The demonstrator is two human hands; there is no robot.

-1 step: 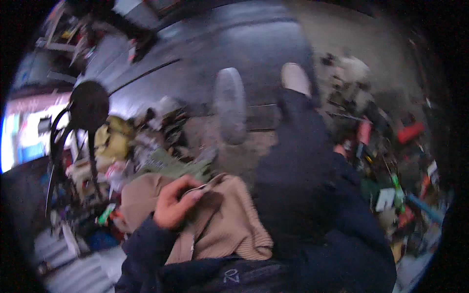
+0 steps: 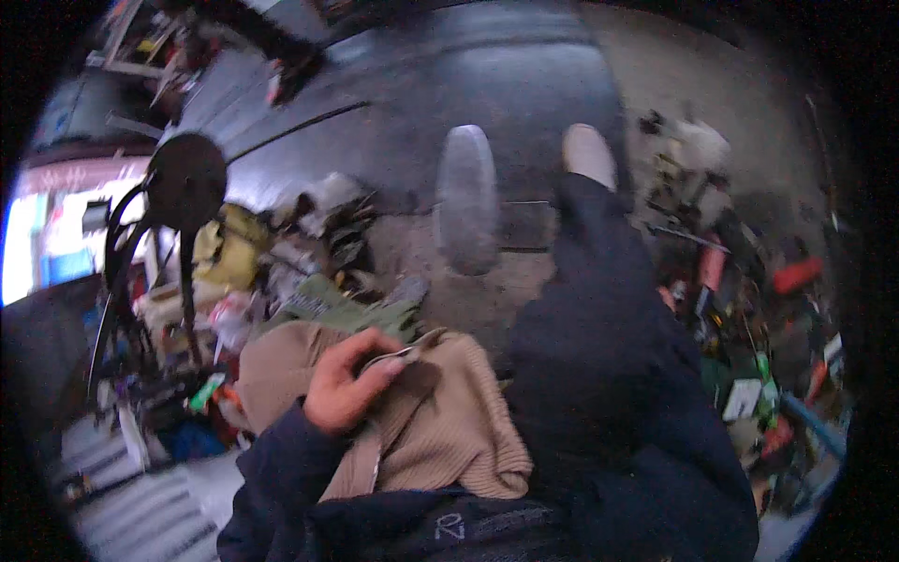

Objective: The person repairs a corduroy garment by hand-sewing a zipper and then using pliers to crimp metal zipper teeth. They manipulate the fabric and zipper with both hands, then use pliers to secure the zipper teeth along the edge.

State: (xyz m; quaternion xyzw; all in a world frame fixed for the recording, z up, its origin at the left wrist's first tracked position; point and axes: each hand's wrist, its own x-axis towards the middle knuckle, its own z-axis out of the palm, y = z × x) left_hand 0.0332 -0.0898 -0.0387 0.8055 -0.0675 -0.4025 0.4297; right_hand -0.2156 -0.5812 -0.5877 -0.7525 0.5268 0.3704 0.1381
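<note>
My left hand is closed on the upper edge of a brown ribbed knit garment, thumb and fingers pinched together. A small, pale, shiny bit shows at the fingertips; its kind is unclear. The garment lies in folds over my lap, with a smoother brown part left of the hand. Just beyond it is a crumpled green cloth. On the right, a pinkish patch past my dark clothing may be part of my right hand; no fingers can be made out.
A grey sole-shaped thing and a pale shoe are on the floor ahead. At left, a dark round-headed stand rises near a yellow bag. Mixed clutter lies on both sides, including a red object and a blue tube.
The whole scene has shifted slightly rightward with the camera. My left hand keeps its pinch on the knit garment.
</note>
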